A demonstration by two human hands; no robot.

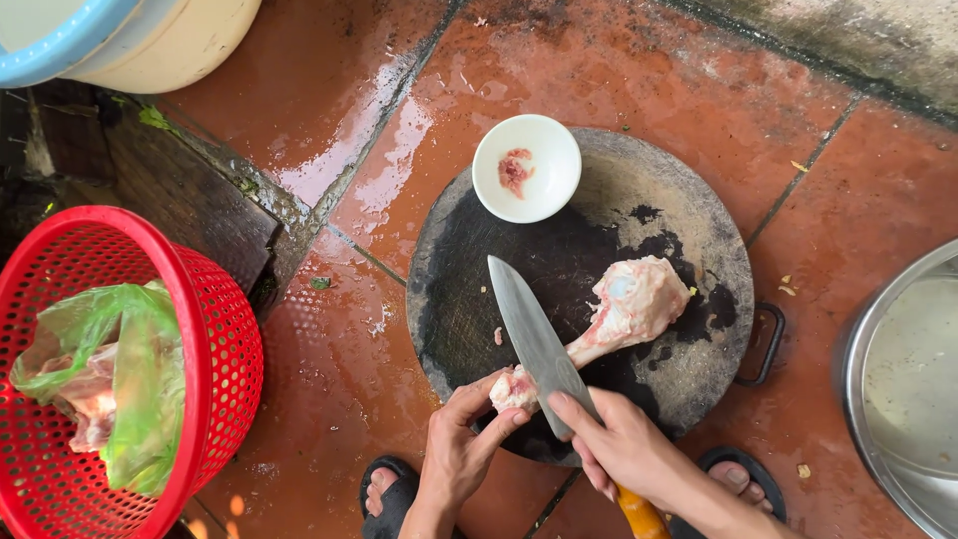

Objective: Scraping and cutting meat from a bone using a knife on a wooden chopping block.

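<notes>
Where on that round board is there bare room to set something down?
The chopping board is bare along its upper right edge, past the small white bowl and above the bone. Its left side under the bowl is also bare. The near edge is crowded by the left hand, right hand and knife.

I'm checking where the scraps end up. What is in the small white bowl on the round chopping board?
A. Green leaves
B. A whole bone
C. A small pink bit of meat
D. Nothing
C: the small white bowl on the round chopping board holds one pinkish scrap of meat.
</notes>
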